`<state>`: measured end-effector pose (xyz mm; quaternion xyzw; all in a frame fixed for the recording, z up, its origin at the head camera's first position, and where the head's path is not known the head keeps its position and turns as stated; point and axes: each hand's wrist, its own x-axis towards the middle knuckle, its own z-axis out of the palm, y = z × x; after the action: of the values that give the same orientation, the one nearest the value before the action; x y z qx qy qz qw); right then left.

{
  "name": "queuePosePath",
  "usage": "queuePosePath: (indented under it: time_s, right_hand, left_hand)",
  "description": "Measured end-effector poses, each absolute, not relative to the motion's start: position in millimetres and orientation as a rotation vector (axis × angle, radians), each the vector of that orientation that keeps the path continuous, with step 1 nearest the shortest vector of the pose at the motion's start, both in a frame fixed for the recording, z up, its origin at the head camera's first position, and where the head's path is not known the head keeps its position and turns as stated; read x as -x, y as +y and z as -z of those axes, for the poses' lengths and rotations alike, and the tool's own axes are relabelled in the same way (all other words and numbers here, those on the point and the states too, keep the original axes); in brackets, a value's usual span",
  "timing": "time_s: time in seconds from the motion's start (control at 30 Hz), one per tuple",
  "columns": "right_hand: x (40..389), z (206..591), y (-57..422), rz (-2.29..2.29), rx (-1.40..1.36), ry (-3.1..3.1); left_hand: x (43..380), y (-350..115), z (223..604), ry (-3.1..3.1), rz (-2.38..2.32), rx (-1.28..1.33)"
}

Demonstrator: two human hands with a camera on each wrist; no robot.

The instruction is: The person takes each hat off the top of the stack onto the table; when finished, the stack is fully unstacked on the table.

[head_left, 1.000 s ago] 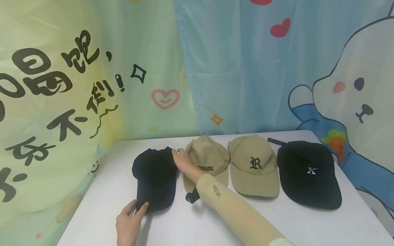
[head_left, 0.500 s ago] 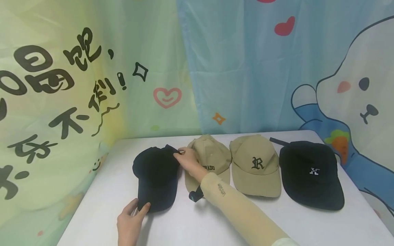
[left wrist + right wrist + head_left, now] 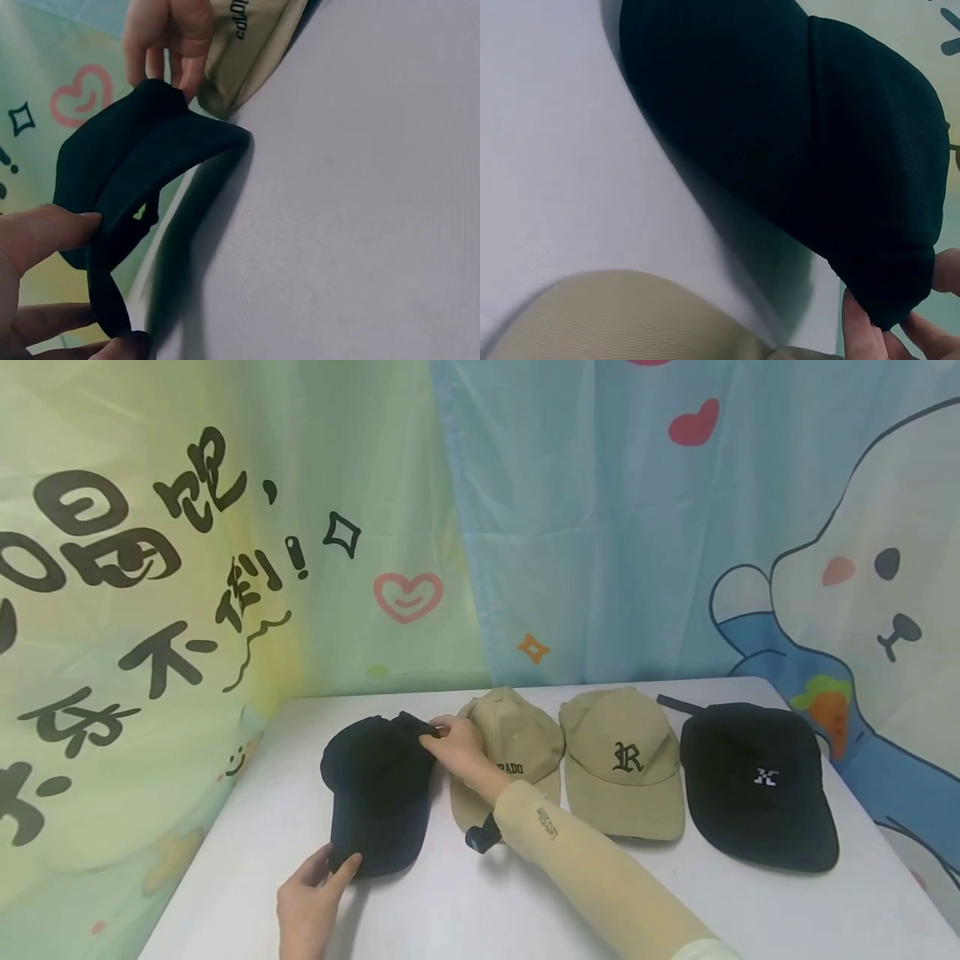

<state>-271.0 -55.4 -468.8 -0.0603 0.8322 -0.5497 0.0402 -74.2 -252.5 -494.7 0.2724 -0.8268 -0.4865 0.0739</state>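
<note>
A black baseball cap (image 3: 378,793) lies at the left end of a row of caps, its brim towards me. My left hand (image 3: 311,893) pinches the brim's near left edge, thumb on top and fingers beneath. At the cap's far right corner my right hand (image 3: 459,747) pinches the back edge, where a dark flap stands up. In the left wrist view the cap (image 3: 135,150) is tilted above its shadow, with part of its underside showing. The right wrist view shows the right fingers (image 3: 859,326) gripping the cap's corner.
Right of it lie a tan cap (image 3: 517,735) with lettering, partly covered by my right hand, another tan cap (image 3: 622,768) with an R, and a black cap (image 3: 757,793) with a white mark. All sit on a white table (image 3: 450,918) before a printed curtain (image 3: 540,527).
The head view has shifted slightly. The held black cap and my left hand have moved a little left, and the flap by my right hand stands out more. The other caps stay put.
</note>
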Motion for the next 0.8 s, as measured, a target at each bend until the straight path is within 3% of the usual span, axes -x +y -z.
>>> queuePosePath:
  time_s: [0.8]
  right_hand:
    - [293.2, 425.6, -29.0, 1.829, 0.289, 2.473]
  left_hand:
    - [102.8, -232.0, 459.5, -2.418, 1.466, -0.674]
